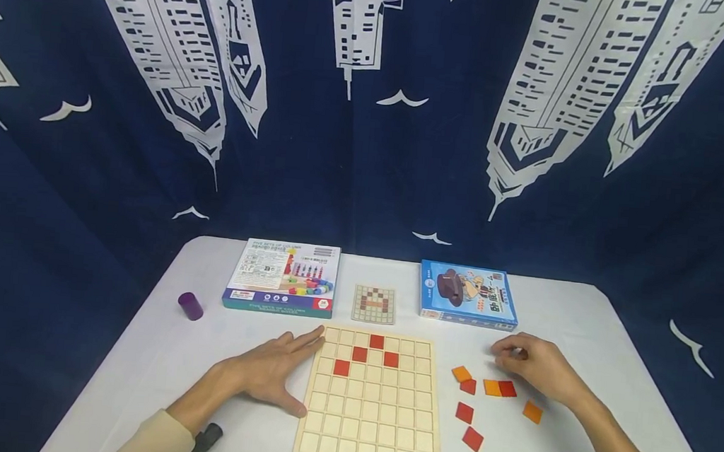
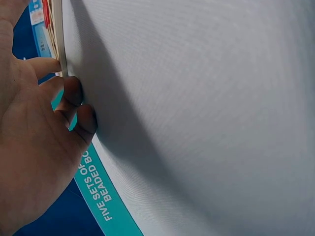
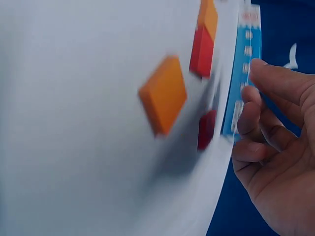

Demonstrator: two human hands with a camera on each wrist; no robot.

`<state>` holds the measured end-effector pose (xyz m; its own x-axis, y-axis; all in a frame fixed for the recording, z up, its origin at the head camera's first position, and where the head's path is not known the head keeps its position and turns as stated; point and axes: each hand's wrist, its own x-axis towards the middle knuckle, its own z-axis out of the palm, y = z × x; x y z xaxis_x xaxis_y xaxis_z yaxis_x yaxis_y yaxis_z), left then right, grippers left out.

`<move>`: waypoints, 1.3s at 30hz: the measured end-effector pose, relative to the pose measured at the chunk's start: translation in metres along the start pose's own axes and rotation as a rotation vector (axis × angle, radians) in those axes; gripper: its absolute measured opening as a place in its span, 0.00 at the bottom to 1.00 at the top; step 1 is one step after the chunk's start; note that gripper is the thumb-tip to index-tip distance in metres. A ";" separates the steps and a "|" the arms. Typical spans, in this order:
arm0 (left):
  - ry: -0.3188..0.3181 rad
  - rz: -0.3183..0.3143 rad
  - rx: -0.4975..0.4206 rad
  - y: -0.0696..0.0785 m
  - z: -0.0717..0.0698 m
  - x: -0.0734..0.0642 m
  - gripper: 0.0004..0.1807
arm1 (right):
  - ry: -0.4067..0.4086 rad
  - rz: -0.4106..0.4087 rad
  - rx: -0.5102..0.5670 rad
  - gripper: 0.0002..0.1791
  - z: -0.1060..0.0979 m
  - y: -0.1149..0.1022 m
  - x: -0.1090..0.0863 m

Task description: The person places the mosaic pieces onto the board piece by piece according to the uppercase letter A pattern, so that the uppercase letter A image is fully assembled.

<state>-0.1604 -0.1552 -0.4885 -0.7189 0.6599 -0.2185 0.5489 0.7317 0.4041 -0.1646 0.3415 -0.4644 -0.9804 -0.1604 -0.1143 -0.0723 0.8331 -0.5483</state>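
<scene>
A light wooden grid board [image 1: 361, 410] lies flat at the centre, with several red square tiles [image 1: 360, 354] set in its upper cells. My left hand [image 1: 270, 369] spreads along the board's left edge, its thumb and fingertips touching the rim. To the right of the board, loose red tiles [image 1: 473, 439] and orange tiles [image 1: 532, 412] are scattered on the cloth. My right hand [image 1: 536, 366] hovers just beyond them with loosely curled fingers, and I see nothing between them. In the right wrist view a red tile [image 3: 206, 129] lies in the shadow near that hand.
Behind the board lies a small pattern card [image 1: 374, 304]. A bead-set box [image 1: 281, 278] is at its left and a blue box [image 1: 468, 295] at its right. A purple cylinder [image 1: 190, 305] lies at far left on the white table [image 1: 152, 373]. A dark curtain hangs behind.
</scene>
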 end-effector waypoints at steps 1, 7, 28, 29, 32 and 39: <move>0.000 0.001 0.003 0.000 0.000 0.000 0.68 | 0.004 0.009 -0.001 0.12 -0.003 0.004 -0.001; 0.003 0.005 0.005 -0.001 0.001 0.000 0.68 | -0.031 0.010 -0.037 0.20 -0.014 0.027 -0.003; 0.008 0.000 0.011 -0.001 0.001 -0.001 0.68 | -0.003 0.086 -0.142 0.23 -0.009 0.045 -0.002; 0.008 -0.001 0.013 -0.001 0.001 -0.001 0.68 | -0.002 0.085 -0.143 0.23 -0.009 0.044 -0.002; 0.007 -0.003 0.017 -0.001 0.001 -0.001 0.68 | 0.005 0.068 -0.144 0.23 -0.008 0.043 -0.002; -0.001 -0.004 0.003 -0.001 0.001 0.000 0.68 | 0.013 0.034 -0.141 0.22 -0.005 0.040 -0.001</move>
<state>-0.1610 -0.1557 -0.4896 -0.7208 0.6572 -0.2205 0.5474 0.7348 0.4004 -0.1671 0.3778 -0.4822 -0.9850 -0.1244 -0.1199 -0.0628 0.9043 -0.4222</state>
